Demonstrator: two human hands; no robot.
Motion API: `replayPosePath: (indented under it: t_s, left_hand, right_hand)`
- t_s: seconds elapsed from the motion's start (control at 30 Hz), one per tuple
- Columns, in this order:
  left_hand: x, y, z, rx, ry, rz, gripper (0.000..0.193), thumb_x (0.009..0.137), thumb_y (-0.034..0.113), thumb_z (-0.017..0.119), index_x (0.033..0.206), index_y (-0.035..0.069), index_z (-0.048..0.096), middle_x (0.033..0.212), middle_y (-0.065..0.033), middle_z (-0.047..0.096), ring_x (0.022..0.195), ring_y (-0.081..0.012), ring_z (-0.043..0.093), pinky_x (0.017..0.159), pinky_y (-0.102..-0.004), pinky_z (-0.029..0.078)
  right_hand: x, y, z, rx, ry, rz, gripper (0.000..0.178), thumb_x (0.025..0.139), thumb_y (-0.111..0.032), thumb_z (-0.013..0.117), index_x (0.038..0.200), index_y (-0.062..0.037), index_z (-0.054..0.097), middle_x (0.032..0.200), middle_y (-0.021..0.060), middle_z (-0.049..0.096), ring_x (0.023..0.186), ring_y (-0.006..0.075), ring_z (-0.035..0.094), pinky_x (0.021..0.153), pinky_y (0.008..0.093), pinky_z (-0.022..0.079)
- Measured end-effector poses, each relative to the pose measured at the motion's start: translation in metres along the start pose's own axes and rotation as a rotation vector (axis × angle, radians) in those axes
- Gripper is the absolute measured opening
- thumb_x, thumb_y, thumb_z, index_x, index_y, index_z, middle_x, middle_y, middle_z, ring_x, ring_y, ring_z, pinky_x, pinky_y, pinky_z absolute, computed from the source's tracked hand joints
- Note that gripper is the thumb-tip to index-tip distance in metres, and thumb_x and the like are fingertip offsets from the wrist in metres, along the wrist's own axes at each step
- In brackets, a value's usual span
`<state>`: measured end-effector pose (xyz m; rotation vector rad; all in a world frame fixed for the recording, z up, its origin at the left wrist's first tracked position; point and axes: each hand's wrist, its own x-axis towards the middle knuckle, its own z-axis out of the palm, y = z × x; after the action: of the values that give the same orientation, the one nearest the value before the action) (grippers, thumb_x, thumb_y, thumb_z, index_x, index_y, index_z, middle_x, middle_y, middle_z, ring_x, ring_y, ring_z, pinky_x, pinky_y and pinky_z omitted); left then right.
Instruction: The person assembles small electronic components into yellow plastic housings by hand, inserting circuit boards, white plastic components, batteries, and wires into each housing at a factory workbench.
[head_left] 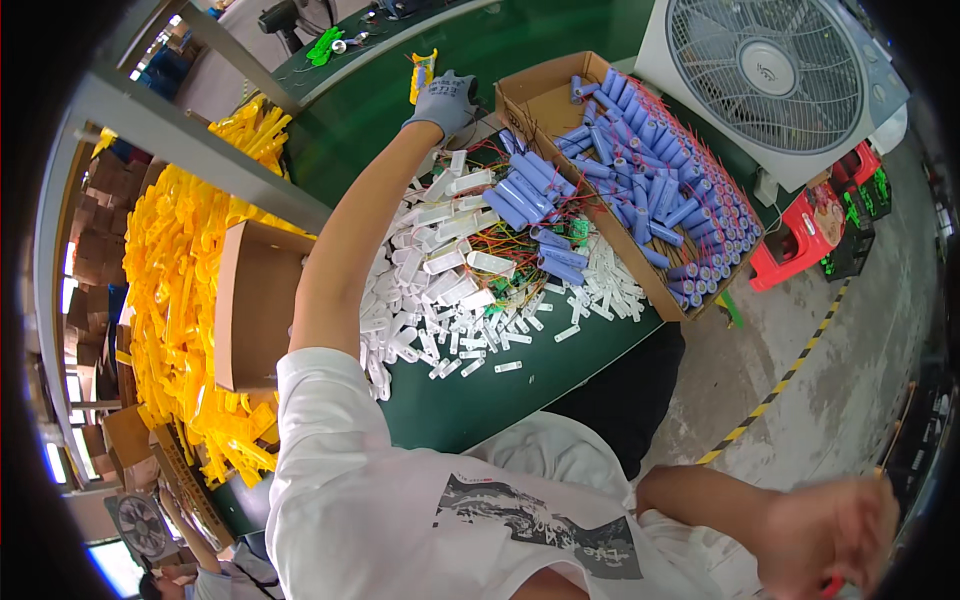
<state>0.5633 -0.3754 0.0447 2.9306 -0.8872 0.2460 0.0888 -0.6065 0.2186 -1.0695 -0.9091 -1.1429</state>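
My left hand [447, 104], in a grey glove, reaches to the far side of the green table. A yellow plastic casing [422, 77] with a bluish part inside is right beside its fingers; whether they grip it I cannot tell. Closer in lie a heap of white plastic shells [430, 240], wired green circuit boards [520, 255] and loose blue-purple cylindrical battery cells [528, 190]. My bare right hand [830, 535] is raised at the lower right, away from the table. Motion smears its fingers, and a small red thing [832, 586] shows at its lower edge.
A cardboard box [625, 240] full of battery cells stands right of the heap, beside a box fan [765, 75]. Yellow casings [175, 300] pile up on the left behind an open carton [240, 310] and a metal frame [210, 140]. Red stools [800, 235] stand at right.
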Motion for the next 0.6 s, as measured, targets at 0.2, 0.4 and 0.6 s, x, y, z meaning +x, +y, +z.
replayPosePath:
  t_s: [0.2,0.4,0.6]
  left_hand:
    - [-0.045,0.010,-0.071,-0.276,0.536,-0.295,0.033,0.072,0.028,0.072,0.095,0.007,0.063,0.086,-0.0123,0.068,0.088,-0.0320,0.064,0.077,-0.0405,0.050]
    - [-0.177,0.088,-0.159,-1.179,0.799,-0.148,0.032,0.080,-0.004,0.065,0.112,-0.004,0.059,0.100,-0.0061,0.065,0.088,-0.0097,0.059,0.081,-0.0241,0.048]
    - [-0.262,0.131,-0.179,-1.323,0.368,-0.168,0.032,0.080,-0.005,0.064,0.111,-0.004,0.060,0.099,-0.0045,0.065,0.085,-0.0080,0.058,0.076,-0.0222,0.047]
  right_hand:
    - [-0.106,0.055,0.012,0.031,0.670,0.538,0.021,0.089,-0.016,0.049,0.086,0.0033,0.058,0.079,0.0103,0.051,0.068,0.0183,0.044,0.061,0.0295,0.034]
    - [-0.135,0.101,0.045,-0.095,0.327,1.109,0.019,0.087,-0.008,0.062,0.102,0.0031,0.062,0.098,0.0084,0.063,0.093,0.0146,0.057,0.083,0.0296,0.045]
    - [-0.119,0.136,0.087,-0.599,0.169,0.677,0.029,0.076,-0.013,0.072,0.101,-0.0005,0.063,0.101,0.0112,0.064,0.096,0.0214,0.060,0.086,0.0357,0.044]
